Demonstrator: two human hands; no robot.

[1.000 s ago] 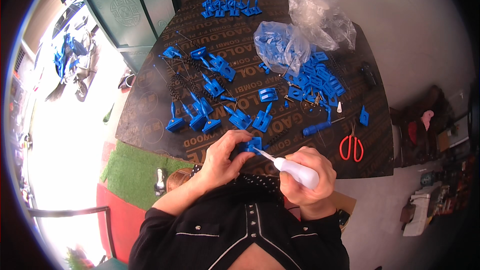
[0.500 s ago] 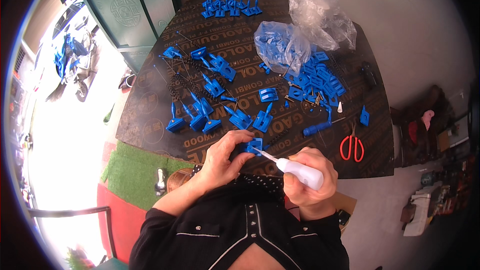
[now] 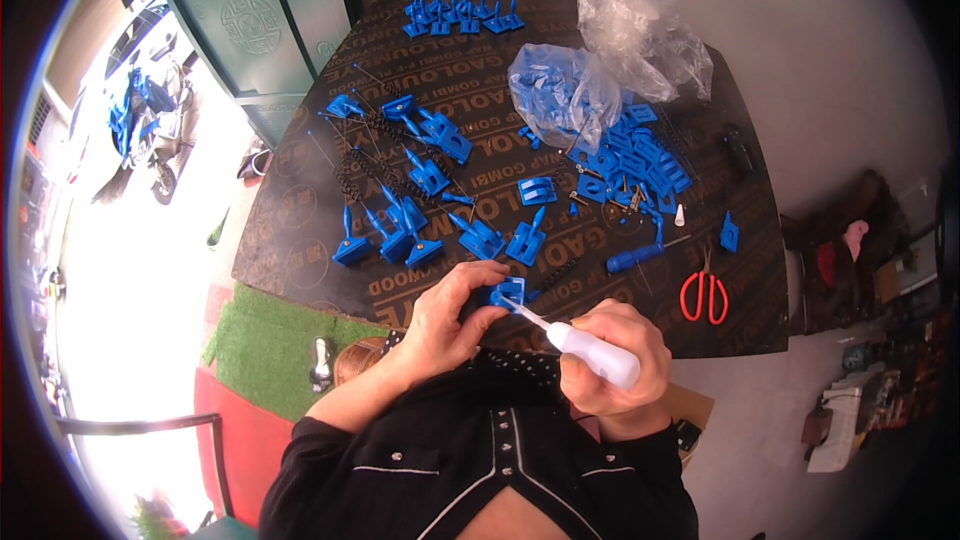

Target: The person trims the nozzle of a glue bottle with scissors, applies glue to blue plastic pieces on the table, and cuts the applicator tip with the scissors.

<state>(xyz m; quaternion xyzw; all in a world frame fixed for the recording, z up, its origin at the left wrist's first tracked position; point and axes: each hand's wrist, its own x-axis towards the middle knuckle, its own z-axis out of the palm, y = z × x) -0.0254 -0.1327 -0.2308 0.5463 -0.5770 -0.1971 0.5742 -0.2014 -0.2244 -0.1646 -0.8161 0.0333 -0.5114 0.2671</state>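
Observation:
My left hand [image 3: 452, 318] pinches a small blue plastic bracket [image 3: 512, 290] at the near edge of the table, its fingers hiding the left part. A dark spring antenna [image 3: 556, 280] stretches away from the bracket's right side. In my right hand [image 3: 630, 340] is a white squeeze bottle [image 3: 598, 356] with a long thin nozzle. The nozzle's tip meets the bracket's face, though I cannot tell if anything flows out. Just beyond my hands lie two blue bases with pointed stems, one of them a blue base [image 3: 526, 238].
Blue spring-antenna pieces [image 3: 405, 210] lie at left, with more standing at the back [image 3: 460, 10]. Loose blue parts and screws [image 3: 635, 165] spill beside a clear plastic bag [image 3: 565, 90]. A blue screwdriver [image 3: 635, 258] and red-handled scissors [image 3: 704, 295] rest at right on the dark table [image 3: 590, 325].
The white bottle and my right hand have shifted slightly left, bringing the nozzle tip farther left on the bracket. My left hand keeps almost the same place.

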